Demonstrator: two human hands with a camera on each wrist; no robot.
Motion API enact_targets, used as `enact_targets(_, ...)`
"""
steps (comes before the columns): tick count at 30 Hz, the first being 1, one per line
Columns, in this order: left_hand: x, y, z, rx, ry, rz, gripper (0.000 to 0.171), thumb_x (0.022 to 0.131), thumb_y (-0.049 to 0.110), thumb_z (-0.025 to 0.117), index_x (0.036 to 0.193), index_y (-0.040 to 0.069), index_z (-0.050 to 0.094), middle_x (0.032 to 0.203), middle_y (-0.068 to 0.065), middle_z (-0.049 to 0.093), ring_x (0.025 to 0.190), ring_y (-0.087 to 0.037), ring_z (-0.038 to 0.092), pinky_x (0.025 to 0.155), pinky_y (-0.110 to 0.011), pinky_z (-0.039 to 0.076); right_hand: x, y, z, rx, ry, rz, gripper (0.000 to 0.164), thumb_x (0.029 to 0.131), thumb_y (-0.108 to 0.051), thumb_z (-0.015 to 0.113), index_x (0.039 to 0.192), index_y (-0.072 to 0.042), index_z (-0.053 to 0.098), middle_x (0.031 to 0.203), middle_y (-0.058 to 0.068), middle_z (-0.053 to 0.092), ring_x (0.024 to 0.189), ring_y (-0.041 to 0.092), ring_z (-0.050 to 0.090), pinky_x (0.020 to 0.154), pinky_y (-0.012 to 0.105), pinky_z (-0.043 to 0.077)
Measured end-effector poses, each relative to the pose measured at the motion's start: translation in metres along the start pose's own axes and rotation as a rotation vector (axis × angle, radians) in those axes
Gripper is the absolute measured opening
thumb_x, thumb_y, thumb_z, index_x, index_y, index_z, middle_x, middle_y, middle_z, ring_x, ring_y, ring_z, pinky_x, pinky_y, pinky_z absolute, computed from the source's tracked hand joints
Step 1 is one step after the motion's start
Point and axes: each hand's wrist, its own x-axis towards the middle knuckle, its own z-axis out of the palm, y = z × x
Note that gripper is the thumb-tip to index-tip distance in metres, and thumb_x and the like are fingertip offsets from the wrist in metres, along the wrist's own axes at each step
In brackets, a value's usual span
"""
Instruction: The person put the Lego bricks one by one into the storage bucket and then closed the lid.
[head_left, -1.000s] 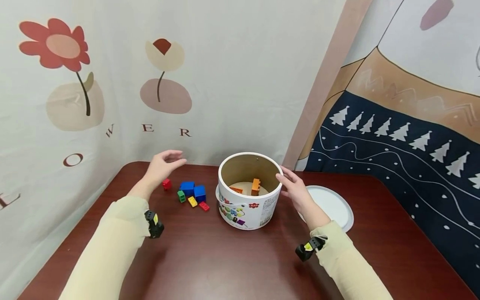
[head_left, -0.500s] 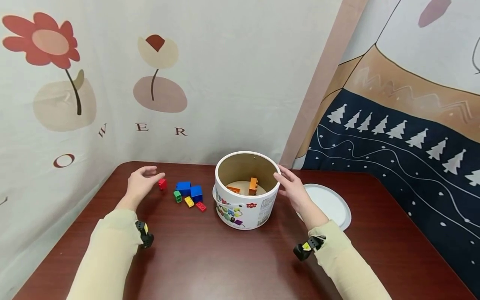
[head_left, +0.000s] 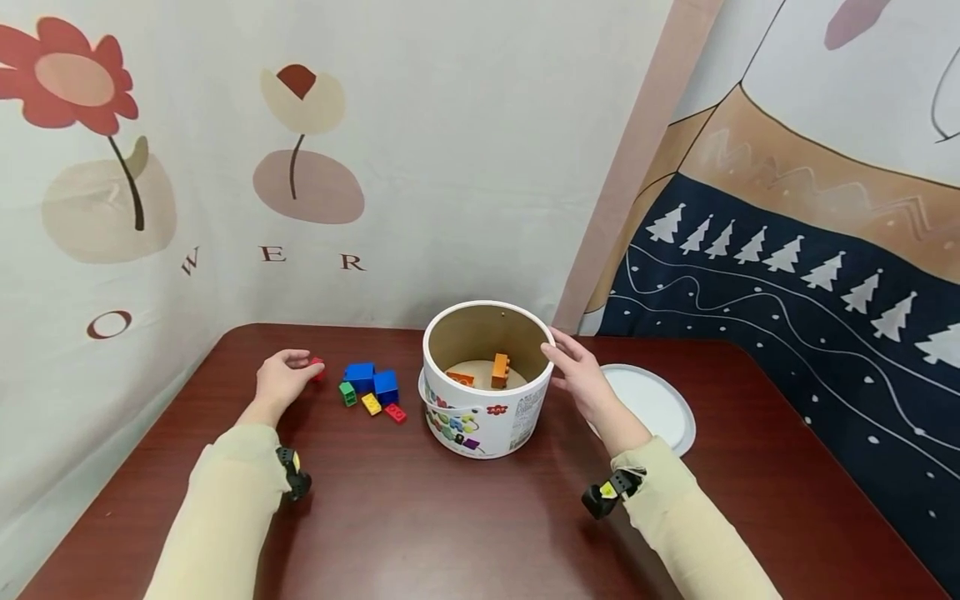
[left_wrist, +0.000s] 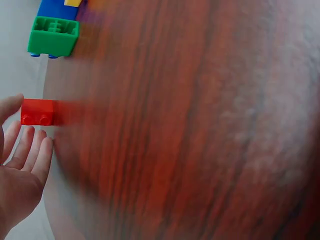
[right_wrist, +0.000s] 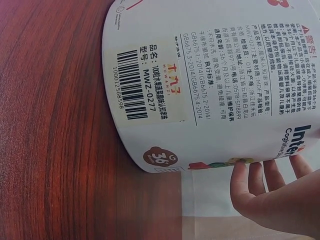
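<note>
In the head view my left hand (head_left: 282, 383) is at a small red brick (head_left: 318, 368) on the left of the table, thumb and fingers on either side of it. In the left wrist view the thumb meets a corner of that red brick (left_wrist: 37, 112), while the fingertips lie just below it, fairly straight. My right hand (head_left: 588, 383) rests against the right side of a white bucket (head_left: 480, 425); the right wrist view has its fingertips (right_wrist: 241, 167) touching the printed outer wall. Two orange pieces (head_left: 500, 371) lie inside the bucket.
Between left hand and bucket sit two blue blocks (head_left: 360, 377), a green brick (head_left: 347, 393), a yellow brick (head_left: 371, 404) and a flat red brick (head_left: 395, 412). A round white lid (head_left: 651, 404) lies right of the bucket, partly behind the right forearm. Printed curtains (head_left: 450, 167) hang behind the table.
My left hand has moved left and down from above the table to the small red brick. The right hand keeps its place at the bucket. The head view has shifted slightly.
</note>
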Motion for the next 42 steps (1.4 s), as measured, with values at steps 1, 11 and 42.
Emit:
enact_targets(1,0.000,-0.001,0.000,0.008,0.002,-0.004,0.049,0.092,0.024,0.057,0.127,-0.008,0.047,0.127,-0.031,0.052,0.116,-0.040,0.050,0.098,-0.047,0.043,0.000,0.000,0.001,0.001,-0.002,-0.002,0.050,0.097,-0.026,0.050,0.144,-0.017,0.036,0.149,0.012,0.035,0.134,0.033,0.038,0.106,0.050,0.036)
enact_targets(11,-0.002,-0.006,-0.006,0.054,0.024,-0.010,0.037,0.092,0.021,0.057,0.116,-0.008,0.054,0.116,-0.031,0.056,0.102,-0.039,0.053,0.078,-0.035,0.047,0.001,-0.003,0.003,0.004,-0.003,-0.004,0.050,0.097,-0.026,0.050,0.144,-0.017,0.037,0.149,0.013,0.035,0.134,0.034,0.038,0.106,0.051,0.035)
enact_targets(42,-0.006,0.048,-0.029,-0.026,-0.058,0.139,0.047,0.094,0.036,0.053,0.121,-0.002,0.052,0.115,-0.023,0.057,0.100,-0.033,0.057,0.078,-0.026,0.046,0.001,0.002,0.000,0.016,0.002,-0.001,0.051,0.097,-0.025,0.049,0.145,-0.017,0.035,0.150,0.014,0.033,0.134,0.032,0.036,0.107,0.052,0.034)
